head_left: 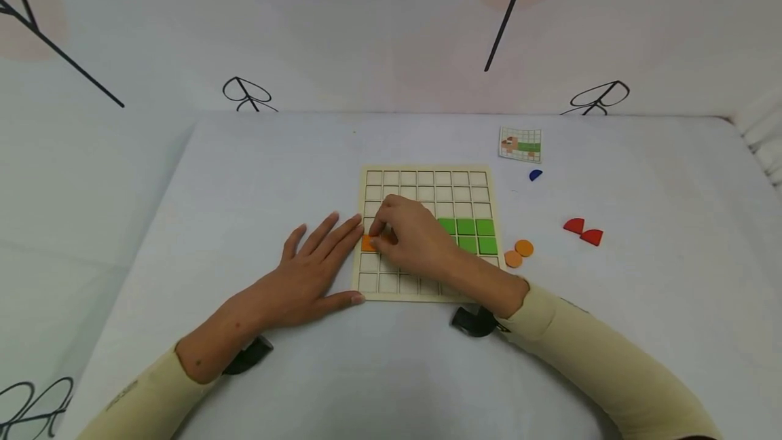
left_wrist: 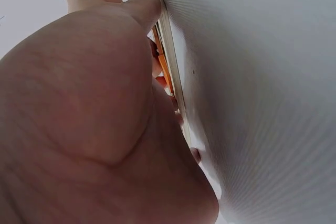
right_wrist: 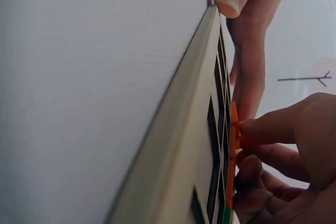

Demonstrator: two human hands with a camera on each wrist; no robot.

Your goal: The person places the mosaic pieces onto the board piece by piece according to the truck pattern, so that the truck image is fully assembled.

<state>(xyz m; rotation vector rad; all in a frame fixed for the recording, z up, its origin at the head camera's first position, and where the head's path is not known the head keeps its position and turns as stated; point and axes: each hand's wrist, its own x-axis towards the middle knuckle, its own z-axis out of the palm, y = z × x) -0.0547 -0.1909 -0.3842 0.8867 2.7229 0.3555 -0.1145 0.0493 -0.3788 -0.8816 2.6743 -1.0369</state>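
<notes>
In the head view, a square wooden grid board (head_left: 425,295) lies on the white table with green squares (head_left: 467,244) in its right-hand cells and an orange piece (head_left: 367,244) at its left edge. My left hand (head_left: 305,284) is spread flat, fingertips and thumb at the board's left side. My right hand (head_left: 418,236) reaches over the board, thumb and index finger pinching a piece beside that orange one. The right wrist view shows these fingertips (right_wrist: 247,127) at orange pieces (right_wrist: 231,177) low on the grid; the hand hides several cells.
Right of the board lie two orange discs (head_left: 523,248), two red quarter-round pieces (head_left: 591,237) and a blue half-round piece (head_left: 535,174). A small picture card (head_left: 520,144) with a grid pattern lies at the back right. Patterned cloth hangs behind the table.
</notes>
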